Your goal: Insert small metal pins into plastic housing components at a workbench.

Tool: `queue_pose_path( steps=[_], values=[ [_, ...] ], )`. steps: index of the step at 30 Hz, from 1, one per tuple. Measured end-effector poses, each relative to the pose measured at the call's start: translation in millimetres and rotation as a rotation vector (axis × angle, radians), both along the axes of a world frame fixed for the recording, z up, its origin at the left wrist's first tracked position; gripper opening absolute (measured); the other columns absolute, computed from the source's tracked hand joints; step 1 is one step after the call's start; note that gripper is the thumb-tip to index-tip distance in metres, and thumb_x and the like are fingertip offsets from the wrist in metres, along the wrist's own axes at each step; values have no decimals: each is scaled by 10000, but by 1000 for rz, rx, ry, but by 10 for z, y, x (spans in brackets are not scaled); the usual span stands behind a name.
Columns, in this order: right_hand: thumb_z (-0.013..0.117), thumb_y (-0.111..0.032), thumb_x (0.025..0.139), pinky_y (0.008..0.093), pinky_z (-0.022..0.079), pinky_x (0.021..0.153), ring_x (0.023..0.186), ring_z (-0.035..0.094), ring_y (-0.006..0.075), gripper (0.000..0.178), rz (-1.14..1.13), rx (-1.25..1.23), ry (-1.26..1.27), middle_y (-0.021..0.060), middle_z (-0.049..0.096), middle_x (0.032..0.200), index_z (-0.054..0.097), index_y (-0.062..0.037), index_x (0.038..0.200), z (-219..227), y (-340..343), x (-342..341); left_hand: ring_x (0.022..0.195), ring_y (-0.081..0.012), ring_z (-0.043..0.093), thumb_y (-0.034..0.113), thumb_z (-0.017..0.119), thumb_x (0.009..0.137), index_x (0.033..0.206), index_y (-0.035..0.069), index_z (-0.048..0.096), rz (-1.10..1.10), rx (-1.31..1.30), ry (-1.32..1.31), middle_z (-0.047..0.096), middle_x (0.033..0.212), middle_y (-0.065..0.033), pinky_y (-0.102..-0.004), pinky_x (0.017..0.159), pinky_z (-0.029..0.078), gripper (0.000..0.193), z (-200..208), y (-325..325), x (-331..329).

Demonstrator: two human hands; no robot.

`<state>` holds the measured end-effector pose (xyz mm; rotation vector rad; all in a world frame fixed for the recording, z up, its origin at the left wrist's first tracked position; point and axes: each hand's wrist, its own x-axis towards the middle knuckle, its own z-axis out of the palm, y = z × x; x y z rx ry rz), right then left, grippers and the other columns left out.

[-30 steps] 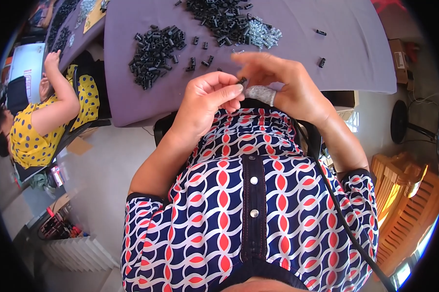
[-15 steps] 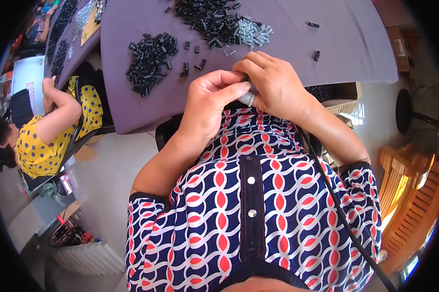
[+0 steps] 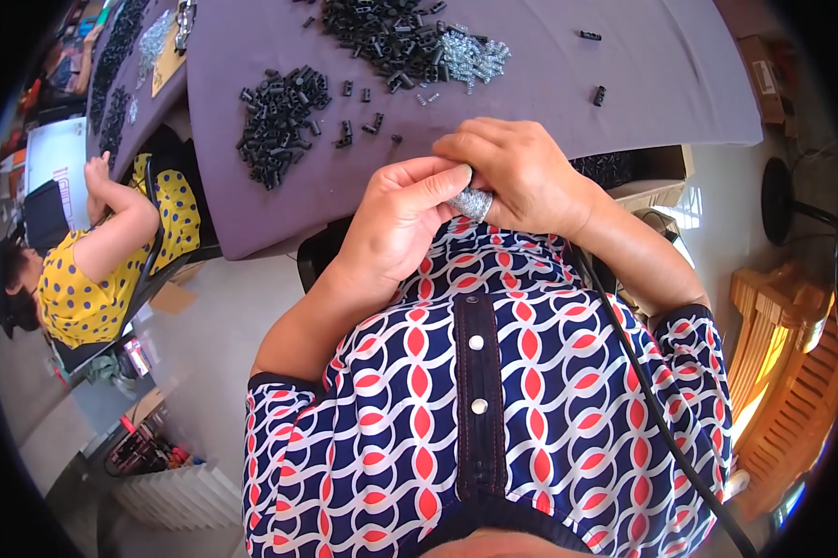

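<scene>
My left hand (image 3: 402,216) and my right hand (image 3: 535,177) meet over my lap at the near edge of the cloth-covered table. Both sets of fingers are closed in a pinch around a small black plastic part (image 3: 469,179), mostly hidden by the fingertips. A silvery wrap, like tape (image 3: 475,204), surrounds what looks like my right thumb. Beyond my hands lie a heap of small black plastic parts (image 3: 284,128), a larger black heap (image 3: 382,45) and a pile of small metal springs (image 3: 475,58).
Several loose black parts lie between the heaps and my hands; two more black parts (image 3: 599,95) sit at the right. A cardboard box (image 3: 656,191) stands below the table edge. At the left, a person in a yellow dotted top (image 3: 84,288) sits at another table.
My hands have come slightly down and toward me, still pressed together. More of the silvery wrap shows. A small black piece now shows on the table just beyond my hands.
</scene>
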<state>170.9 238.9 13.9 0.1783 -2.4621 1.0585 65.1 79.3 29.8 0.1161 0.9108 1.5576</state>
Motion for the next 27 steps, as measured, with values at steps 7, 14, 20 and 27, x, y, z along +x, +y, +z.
queue_pose_path(
  steps=[7, 14, 20, 27],
  values=[
    [750, -193, 732, 417, 528, 724, 853, 642, 329, 358, -63, 34, -77, 112, 644, 911, 639, -13, 1022, -60, -4, 49, 880, -133, 642, 102, 621, 974, 1079, -50, 680, 10, -15, 35, 687, 974, -75, -289, 839, 510, 194, -61, 20, 28],
    [754, -140, 763, 471, 401, 1086, 1330, 448, 364, 466, -521, 435, -114, 128, 573, 1334, 638, -60, 1208, -62, 570, 245, 845, -182, 650, 46, 685, 895, 1089, 34, 699, 231, -181, 1564, 669, 968, -84, -291, 766, 512, 194, 40, -145, -384],
    [789, -155, 762, 475, 357, 1139, 1418, 347, 374, 564, -700, 421, -282, 119, 533, 1403, 609, -85, 1292, -235, 810, 442, 882, -283, 623, 84, 725, 819, 1010, 65, 706, 121, -157, 2032, 654, 940, -85, -369, 774, 514, 193, -180, -94, -542],
    [757, -32, 686, 510, 354, 1143, 1412, 366, 378, 453, -433, 382, -86, 109, 544, 1385, 703, -103, 1130, -28, 450, 124, 849, -274, 609, 84, 737, 797, 899, 72, 691, 103, -151, 2040, 633, 879, -62, -381, 741, 509, 112, -306, -100, -547]
  ],
)
